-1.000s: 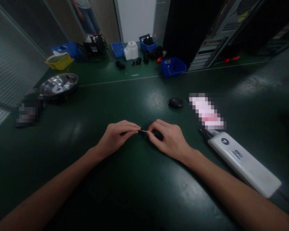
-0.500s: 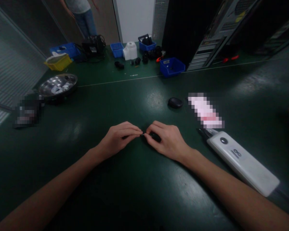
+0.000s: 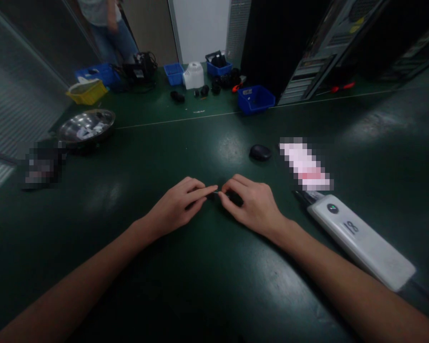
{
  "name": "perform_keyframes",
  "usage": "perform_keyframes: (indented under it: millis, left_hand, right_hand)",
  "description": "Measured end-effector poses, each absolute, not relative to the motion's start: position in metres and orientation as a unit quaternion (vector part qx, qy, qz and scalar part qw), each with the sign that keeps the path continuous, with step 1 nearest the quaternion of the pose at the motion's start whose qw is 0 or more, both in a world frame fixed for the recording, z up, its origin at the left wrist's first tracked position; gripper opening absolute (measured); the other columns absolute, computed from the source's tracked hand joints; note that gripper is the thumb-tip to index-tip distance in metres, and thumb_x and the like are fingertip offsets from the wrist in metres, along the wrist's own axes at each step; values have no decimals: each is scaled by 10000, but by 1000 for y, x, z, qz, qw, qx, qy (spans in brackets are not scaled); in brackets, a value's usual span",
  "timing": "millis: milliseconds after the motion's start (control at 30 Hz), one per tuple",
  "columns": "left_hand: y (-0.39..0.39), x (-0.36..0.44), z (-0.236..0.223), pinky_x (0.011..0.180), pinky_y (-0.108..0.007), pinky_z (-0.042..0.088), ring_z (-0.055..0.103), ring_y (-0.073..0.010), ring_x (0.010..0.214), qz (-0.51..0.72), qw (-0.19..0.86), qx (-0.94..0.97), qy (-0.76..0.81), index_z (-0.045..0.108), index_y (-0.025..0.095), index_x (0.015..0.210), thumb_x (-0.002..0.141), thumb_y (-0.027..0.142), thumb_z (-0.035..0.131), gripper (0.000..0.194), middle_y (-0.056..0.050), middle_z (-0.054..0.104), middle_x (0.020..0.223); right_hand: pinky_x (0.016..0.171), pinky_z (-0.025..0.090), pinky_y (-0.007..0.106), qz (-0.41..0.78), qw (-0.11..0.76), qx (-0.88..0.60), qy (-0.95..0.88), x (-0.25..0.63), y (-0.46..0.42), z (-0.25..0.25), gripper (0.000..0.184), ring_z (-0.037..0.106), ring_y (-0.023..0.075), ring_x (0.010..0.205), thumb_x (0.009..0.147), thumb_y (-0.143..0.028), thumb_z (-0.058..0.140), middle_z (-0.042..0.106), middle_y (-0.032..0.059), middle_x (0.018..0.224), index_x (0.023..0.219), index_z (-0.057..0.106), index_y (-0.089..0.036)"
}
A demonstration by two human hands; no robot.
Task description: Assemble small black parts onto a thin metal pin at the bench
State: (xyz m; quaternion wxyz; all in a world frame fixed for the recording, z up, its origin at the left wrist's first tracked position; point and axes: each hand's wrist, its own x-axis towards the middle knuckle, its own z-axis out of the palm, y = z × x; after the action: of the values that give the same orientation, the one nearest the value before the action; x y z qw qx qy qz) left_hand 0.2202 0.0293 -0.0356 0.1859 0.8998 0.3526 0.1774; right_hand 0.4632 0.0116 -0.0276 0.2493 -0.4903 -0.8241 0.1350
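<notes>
My left hand (image 3: 182, 202) and my right hand (image 3: 253, 202) meet low over the green table, their fingertips almost touching. A small black object (image 3: 235, 197) sits within the curled fingers of my right hand, mostly covered, and its kind is unclear. Between the two hands shows a thin, pale, wire-like piece (image 3: 215, 192). The left fingers are pinched around a small dark part (image 3: 210, 196) at that end, with the index finger stretched toward the right thumb. Beyond my right hand lies a rounded black piece (image 3: 260, 152) resembling a computer mouse.
A white power bank (image 3: 362, 243) marked 18 lies right of my right arm, near a blurred-out pinkish rectangle (image 3: 303, 164). Farther back are a metal bowl (image 3: 66, 129), a blue bin (image 3: 256, 105), a yellow basket (image 3: 87, 93) and dark parts. A person (image 3: 109, 28) stands behind.
My left index finger has stretched out over the thin piece. Both hands have shifted slightly right and away from me. The person at the back has moved left.
</notes>
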Motion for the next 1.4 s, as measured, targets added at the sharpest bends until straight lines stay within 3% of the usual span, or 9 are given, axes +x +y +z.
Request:
perform_keyframes:
  millis: [367,700,900,1067,1400]
  left_hand:
    - [29,223,-29,935,-347,506,507,-149,1095,125,176,909,356,306,381,1523,1004,217,432,558,-42,548,1245]
    - [28,225,-29,999,-408,497,517,-178,1154,113,176,903,375,362,306,1501,1011,238,404,496,-59,562,1295]
    - [35,230,-27,1068,-378,491,513,-143,1235,144,193,898,368,542,302,1343,1016,292,421,349,-10,582,1328]
    - [54,246,-27,1195,-440,411,438,-169,1402,122,169,934,290,544,278,1350,1016,243,387,371,-15,527,1472]
    - [64,243,-30,1172,-440,461,508,-169,1348,109,136,942,288,517,243,1394,1015,248,401,396,-33,579,1429]
  right_hand:
    - [643,363,273,119,228,-519,-815,464,13,-25,242,595,138,750,1007,-390,500,664,13,952,969,662,-214]
    - [575,278,294,51,183,-587,-787,469,17,-27,190,581,151,720,974,-389,550,671,-5,943,920,658,-242]
    - [566,268,303,33,173,-614,-770,468,14,-23,191,599,153,735,978,-385,546,680,7,956,928,668,-246]
    - [560,254,307,17,156,-633,-758,468,14,-20,217,608,157,731,992,-390,519,686,20,970,938,671,-245]
    - [564,255,298,19,144,-646,-750,471,15,-17,205,607,163,736,994,-379,517,680,20,974,930,657,-243]
